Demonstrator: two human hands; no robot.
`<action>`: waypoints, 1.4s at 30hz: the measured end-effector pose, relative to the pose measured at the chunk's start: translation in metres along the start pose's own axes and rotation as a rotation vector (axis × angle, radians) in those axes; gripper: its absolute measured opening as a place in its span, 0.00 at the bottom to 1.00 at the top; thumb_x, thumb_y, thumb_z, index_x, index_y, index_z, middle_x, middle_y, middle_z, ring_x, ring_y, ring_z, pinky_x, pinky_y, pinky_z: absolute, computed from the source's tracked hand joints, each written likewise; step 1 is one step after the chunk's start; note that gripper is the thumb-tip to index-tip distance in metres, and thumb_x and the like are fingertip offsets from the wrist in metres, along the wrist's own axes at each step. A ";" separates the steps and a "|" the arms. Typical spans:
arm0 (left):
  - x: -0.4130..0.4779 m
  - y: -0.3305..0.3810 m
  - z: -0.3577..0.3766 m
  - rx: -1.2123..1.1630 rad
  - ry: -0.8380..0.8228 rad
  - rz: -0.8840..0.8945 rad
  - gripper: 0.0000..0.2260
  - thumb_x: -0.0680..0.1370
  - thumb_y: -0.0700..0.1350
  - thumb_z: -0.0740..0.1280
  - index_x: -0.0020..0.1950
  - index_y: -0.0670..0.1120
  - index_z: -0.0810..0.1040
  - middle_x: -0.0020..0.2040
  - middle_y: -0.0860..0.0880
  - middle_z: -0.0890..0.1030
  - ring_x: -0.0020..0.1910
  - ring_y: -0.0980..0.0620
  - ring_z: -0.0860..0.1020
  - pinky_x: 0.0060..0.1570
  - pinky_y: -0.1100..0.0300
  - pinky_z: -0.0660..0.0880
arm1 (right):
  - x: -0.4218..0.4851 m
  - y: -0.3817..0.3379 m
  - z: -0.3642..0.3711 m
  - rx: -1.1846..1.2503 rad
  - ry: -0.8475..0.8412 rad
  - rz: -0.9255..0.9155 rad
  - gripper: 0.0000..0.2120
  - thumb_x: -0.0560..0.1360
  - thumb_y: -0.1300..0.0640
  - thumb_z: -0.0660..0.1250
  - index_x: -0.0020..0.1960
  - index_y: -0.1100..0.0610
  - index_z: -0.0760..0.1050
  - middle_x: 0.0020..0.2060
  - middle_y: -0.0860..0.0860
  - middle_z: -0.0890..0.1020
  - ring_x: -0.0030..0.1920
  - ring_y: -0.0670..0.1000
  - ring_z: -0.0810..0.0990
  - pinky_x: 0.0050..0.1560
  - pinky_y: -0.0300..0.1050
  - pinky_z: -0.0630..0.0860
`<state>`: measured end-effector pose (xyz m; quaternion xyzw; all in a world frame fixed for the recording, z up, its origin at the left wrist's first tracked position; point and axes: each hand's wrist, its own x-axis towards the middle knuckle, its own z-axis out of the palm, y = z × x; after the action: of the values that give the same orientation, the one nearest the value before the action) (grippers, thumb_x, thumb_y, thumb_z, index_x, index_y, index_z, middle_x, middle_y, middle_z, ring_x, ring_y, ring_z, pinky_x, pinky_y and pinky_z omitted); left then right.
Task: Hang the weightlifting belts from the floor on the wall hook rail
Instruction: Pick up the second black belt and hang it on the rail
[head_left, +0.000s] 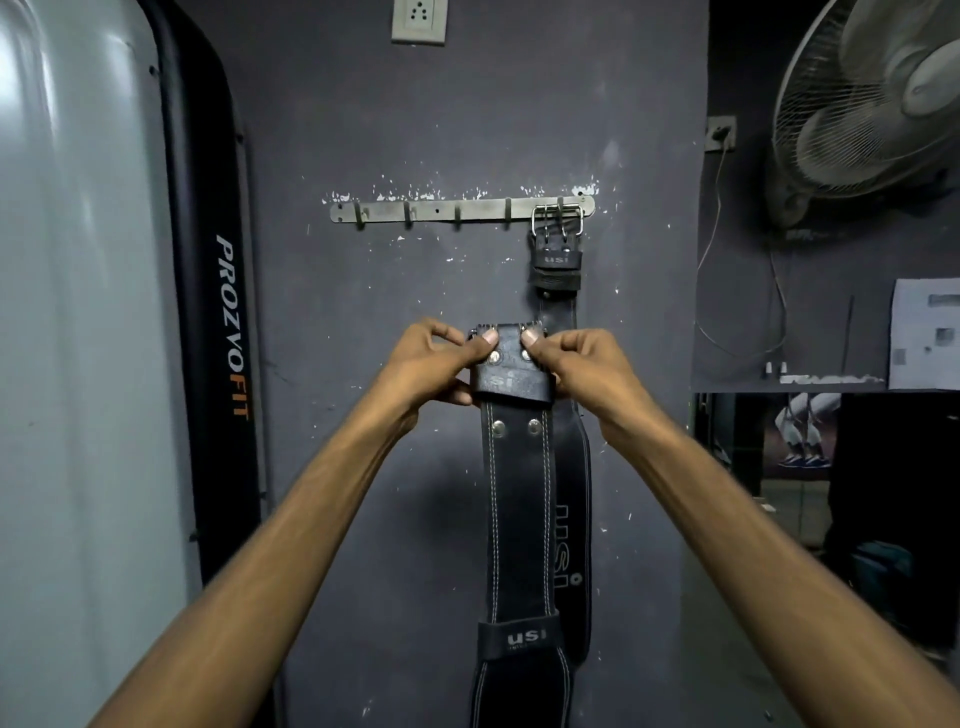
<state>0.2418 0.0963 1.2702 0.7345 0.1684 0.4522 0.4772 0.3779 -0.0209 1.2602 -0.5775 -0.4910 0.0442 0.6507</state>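
Observation:
I hold a black leather weightlifting belt (519, 499) upright in front of the dark wall. My left hand (431, 364) and my right hand (582, 364) both pinch its buckle end, thumbs on top. The belt hangs down from my hands past the bottom of the view. Above it, a metal hook rail (436, 210) is screwed to the wall with several bare hooks. A second black belt (558, 270) hangs by its buckle from the rightmost hook, partly hidden behind the held belt. My hands are well below the rail.
A tall machine shroud (208, 312) marked PROZVOFIT stands close on the left. A wall fan (872, 104) is mounted at upper right, with a loose cable (711, 249) and a shelf (789, 387) below it. A wall socket (418, 21) sits above the rail.

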 end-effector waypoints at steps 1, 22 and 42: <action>0.009 -0.006 0.002 -0.005 0.015 0.026 0.17 0.75 0.48 0.75 0.56 0.40 0.74 0.39 0.46 0.83 0.20 0.55 0.76 0.21 0.63 0.76 | 0.008 0.003 0.002 -0.017 0.020 0.006 0.15 0.78 0.49 0.72 0.35 0.56 0.79 0.37 0.58 0.83 0.39 0.54 0.78 0.43 0.50 0.76; 0.158 -0.057 0.040 0.248 0.267 0.432 0.08 0.78 0.52 0.69 0.52 0.50 0.83 0.34 0.54 0.83 0.33 0.51 0.79 0.42 0.55 0.77 | 0.143 0.058 0.024 -0.484 0.457 -0.306 0.09 0.79 0.48 0.69 0.51 0.54 0.80 0.36 0.50 0.83 0.40 0.54 0.82 0.43 0.51 0.79; 0.285 -0.022 0.051 0.728 0.435 0.610 0.12 0.83 0.46 0.62 0.57 0.39 0.79 0.49 0.37 0.84 0.50 0.36 0.81 0.47 0.49 0.74 | 0.273 0.022 0.033 -1.109 0.426 -0.321 0.33 0.83 0.60 0.61 0.81 0.66 0.49 0.56 0.62 0.84 0.57 0.63 0.82 0.50 0.55 0.75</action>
<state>0.4401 0.2723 1.3877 0.7576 0.1882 0.6250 -0.0086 0.5067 0.1802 1.3978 -0.7450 -0.3809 -0.4325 0.3358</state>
